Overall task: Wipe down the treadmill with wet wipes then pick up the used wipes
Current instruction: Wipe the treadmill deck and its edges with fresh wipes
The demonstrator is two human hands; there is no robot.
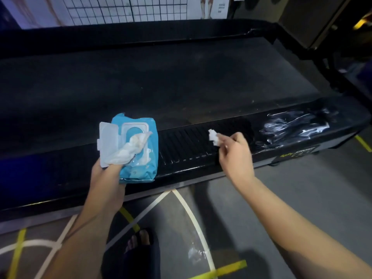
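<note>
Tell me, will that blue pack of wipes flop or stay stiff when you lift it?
It would probably sag a little: the blue pack looks like soft film, creased where the left hand grips it. Its open white lid looks like hard plastic, so that part likely stays stiff. It seems light: one hand holds it by its near end.

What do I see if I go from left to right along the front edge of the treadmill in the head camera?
First the blue wipe pack with its lid open → ribbed black strip → small white wipe → right hand pinching it → crinkly clear plastic.
</note>
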